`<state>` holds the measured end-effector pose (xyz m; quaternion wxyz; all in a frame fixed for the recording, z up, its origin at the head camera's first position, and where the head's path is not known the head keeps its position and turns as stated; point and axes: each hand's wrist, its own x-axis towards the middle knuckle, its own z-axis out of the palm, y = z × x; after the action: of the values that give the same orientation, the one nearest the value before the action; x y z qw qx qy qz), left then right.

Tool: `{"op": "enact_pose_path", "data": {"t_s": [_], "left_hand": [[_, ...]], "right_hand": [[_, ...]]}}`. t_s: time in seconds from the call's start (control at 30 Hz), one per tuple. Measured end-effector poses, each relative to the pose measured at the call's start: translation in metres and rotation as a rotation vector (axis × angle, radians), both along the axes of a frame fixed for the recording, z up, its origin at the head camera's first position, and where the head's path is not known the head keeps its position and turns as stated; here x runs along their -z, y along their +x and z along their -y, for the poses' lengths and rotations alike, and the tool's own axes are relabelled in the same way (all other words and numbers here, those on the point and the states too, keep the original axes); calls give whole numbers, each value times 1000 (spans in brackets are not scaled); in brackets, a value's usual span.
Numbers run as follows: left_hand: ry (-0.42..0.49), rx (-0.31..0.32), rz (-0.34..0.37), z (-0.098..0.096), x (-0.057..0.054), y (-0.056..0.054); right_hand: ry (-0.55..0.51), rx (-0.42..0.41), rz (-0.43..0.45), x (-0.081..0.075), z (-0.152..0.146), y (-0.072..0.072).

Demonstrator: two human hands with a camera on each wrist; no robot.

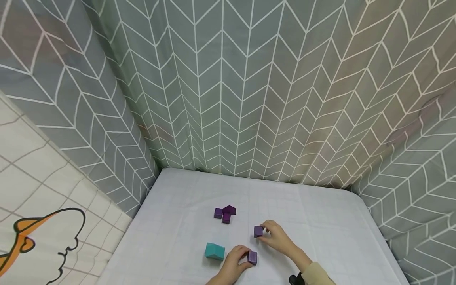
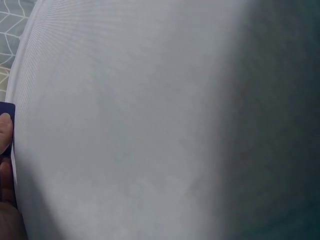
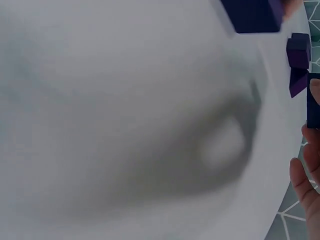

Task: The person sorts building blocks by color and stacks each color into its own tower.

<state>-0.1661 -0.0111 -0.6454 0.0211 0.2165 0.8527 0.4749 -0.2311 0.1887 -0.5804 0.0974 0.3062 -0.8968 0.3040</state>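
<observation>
A person works two blocks at once across a white-covered worktop (image 1: 320, 221): from where I stand, the left hand (image 1: 233, 263) pinches one purple cube (image 1: 252, 258), while the right hand (image 1: 278, 238) pinches a second purple cube (image 1: 258, 232), just apart at twelve o'clock from the first. From that first cube, a teal block (image 1: 215, 251) sits at nine o'clock, and a purple cluster (image 1: 226, 217) at eleven. The step looks like positioning the pair; the next move seems to call for steady, level fingertips. No brand, label or writing is legible.
</observation>
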Motion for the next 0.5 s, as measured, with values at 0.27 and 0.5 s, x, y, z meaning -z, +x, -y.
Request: {"op": "enact_pose_path", "data": {"t_s": [0.27,0.5], "left_hand": [[29,27,102,-2,0,1],[32,26,31,0,3,-2]], "right_hand": [[-64,0,-11,28,-29,41],[-95,-26,48,36,-25,55]]}}
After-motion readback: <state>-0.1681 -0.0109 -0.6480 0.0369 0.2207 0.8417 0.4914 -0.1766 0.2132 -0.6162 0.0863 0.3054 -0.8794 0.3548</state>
